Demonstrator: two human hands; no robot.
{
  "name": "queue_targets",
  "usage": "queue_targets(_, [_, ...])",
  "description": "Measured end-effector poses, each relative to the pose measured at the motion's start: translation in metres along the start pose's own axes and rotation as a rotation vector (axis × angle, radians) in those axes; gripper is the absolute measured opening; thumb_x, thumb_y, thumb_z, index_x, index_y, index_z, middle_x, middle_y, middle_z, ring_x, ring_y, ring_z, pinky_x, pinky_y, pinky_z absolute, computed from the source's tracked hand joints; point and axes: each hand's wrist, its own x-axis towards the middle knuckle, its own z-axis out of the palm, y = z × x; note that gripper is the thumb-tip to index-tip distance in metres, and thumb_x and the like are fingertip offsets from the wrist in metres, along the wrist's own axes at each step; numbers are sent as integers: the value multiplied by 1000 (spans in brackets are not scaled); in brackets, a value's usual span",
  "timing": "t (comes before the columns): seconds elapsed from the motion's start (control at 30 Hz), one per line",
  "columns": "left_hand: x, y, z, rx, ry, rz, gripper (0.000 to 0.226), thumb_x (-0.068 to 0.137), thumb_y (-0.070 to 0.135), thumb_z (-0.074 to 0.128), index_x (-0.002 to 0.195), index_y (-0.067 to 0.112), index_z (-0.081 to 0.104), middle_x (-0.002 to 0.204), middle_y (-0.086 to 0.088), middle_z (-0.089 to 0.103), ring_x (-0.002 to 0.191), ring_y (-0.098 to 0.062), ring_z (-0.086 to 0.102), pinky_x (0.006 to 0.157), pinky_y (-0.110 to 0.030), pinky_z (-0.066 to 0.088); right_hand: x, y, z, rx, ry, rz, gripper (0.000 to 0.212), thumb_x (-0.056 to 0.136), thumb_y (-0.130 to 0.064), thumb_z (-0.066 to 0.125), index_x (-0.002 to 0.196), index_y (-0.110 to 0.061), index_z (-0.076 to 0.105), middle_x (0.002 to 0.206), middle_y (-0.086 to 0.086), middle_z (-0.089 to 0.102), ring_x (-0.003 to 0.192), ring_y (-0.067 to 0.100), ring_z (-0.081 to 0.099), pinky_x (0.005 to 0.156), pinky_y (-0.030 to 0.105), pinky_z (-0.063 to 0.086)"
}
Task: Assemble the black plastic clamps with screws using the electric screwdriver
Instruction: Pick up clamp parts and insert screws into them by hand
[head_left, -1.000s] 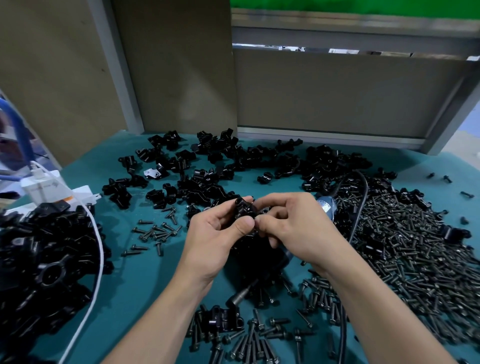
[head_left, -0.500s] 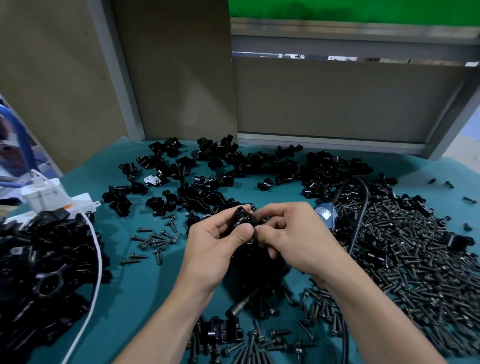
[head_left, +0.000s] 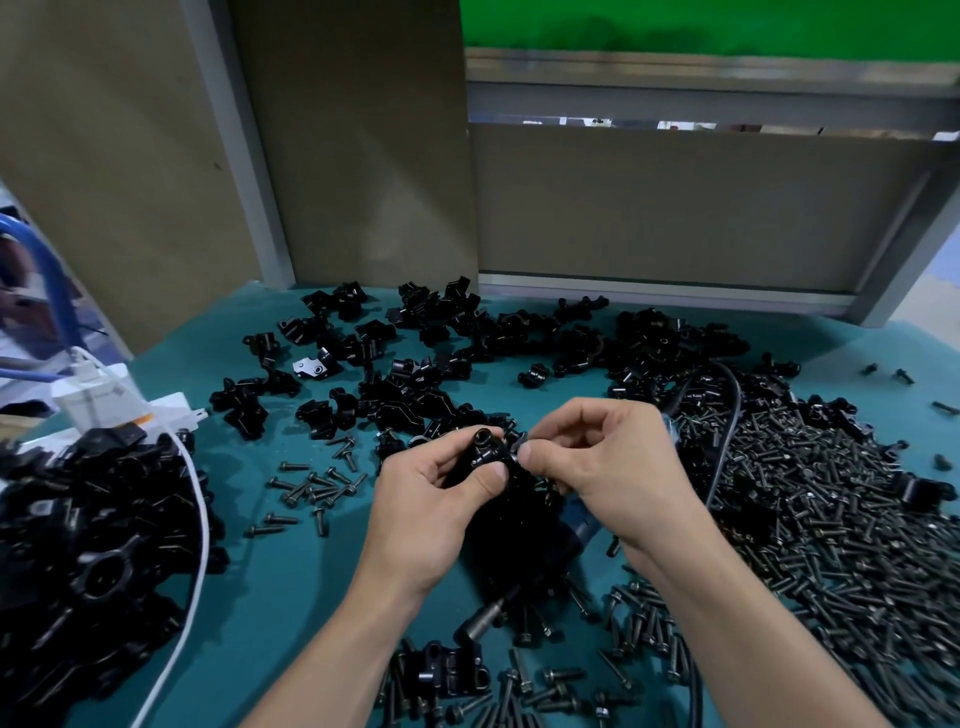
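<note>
two hands meet over the middle of the worktop, pinching one black clamp between them

at far left a heap of black parts (head_left: 88, 561) lies on the teal worktop (head_left: 291, 587), with a white cable (head_left: 200, 519) running across it. the left hand (head_left: 431, 499) comes up from the bottom edge, forearm angled inward, palm turned right, thumb and curled fingers (head_left: 493, 475) pinching the clamp (head_left: 480, 452) just above the worktop's centre. the right hand (head_left: 597, 467) meets it from the other side, wrist raised, forefinger and thumb pressed together on a small piece at the clamp's right end; what that piece is i cannot tell. under both hands lies the electric screwdriver (head_left: 485, 618), its tip toward the near edge. loose clamps (head_left: 441, 358) are scattered behind, and a broad heap of screws (head_left: 831, 519) fills the right side.
</note>
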Motion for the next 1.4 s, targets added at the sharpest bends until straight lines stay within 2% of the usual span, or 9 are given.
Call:
queue_targets(0.1, [-1, -1, 0, 40, -10, 26, 54, 88, -2, 77, 98, 51, 80, 104, 14, 80, 101, -5, 75, 85, -15, 55, 0, 3, 4, 37, 7, 36, 18, 79, 1, 85, 77, -16, 81, 69, 10, 75, 59, 18, 65, 64, 30, 55])
queue_targets(0.3, [0, -5, -3, 81, -21, 29, 48, 87, 4, 78, 105, 48, 79, 107, 14, 80, 104, -6, 74, 91, -21, 57, 0, 1, 5, 220, 4, 80, 14, 89, 8, 70, 90, -4, 78, 73, 18, 76, 62, 20, 73, 59, 20, 55])
queue_targets(0.47, [0, -6, -3, 99, -21, 9, 37, 77, 25, 79, 107, 47, 79, 106, 14, 80, 103, -6, 75, 90, -25, 59, 0, 5, 4, 51, -18, 36, 15, 86, -2, 78, 79, -15, 81, 67, 16, 73, 57, 20, 65, 58, 28, 53])
queue_targets(0.7, [0, -6, -4, 119, -26, -13, 38, 77, 26, 82, 115, 31, 80, 110, 13, 79, 109, -8, 73, 101, -43, 56, 1, 5, 2, -106, -70, 32, 16, 88, -13, 81, 81, -28, 80, 66, 10, 73, 58, 21, 63, 64, 42, 53])
queue_targets(0.87, [-5, -5, -4, 262, -35, 57, 49, 86, 14, 82, 102, 60, 75, 98, 25, 78, 95, 4, 73, 82, -17, 58, 1, 3, 5, -318, -82, 14, 21, 92, -26, 76, 72, -21, 75, 56, 5, 68, 44, 8, 52, 48, 21, 42])
queue_targets(1.07, [-7, -5, -3, 313, -3, 48, 46, 87, 15, 82, 113, 53, 76, 103, 27, 77, 88, 3, 74, 77, -15, 58, -1, 4, 14, -518, -42, -35, 44, 100, -48, 61, 63, -23, 64, 51, -3, 59, 48, 13, 50, 50, 30, 42])
queue_targets(1.2, [-7, 0, -3, 335, -5, 51, 57, 88, 11, 79, 92, 68, 72, 90, 26, 77, 83, 2, 74, 72, -18, 60, 0, -1, 4, -431, -129, -26, 14, 93, -23, 67, 80, -26, 70, 61, -1, 71, 50, 8, 58, 51, 23, 44])
queue_targets(1.3, [-8, 0, -2, 345, 12, 54, 56, 85, 14, 83, 90, 68, 71, 91, 31, 75, 87, 10, 71, 72, -7, 53, 0, -2, 2, -412, -156, -11, 18, 90, -11, 66, 79, -24, 72, 60, -1, 72, 49, 3, 59, 53, 19, 44])
queue_targets(1.4, [-9, 0, -1, 354, 12, 67, 57, 83, 10, 83, 89, 66, 72, 90, 34, 74, 87, 14, 69, 69, -2, 49, -1, 2, 9, -420, -115, -2, 25, 96, -18, 65, 72, -21, 72, 55, -1, 69, 43, 3, 54, 49, 17, 42])
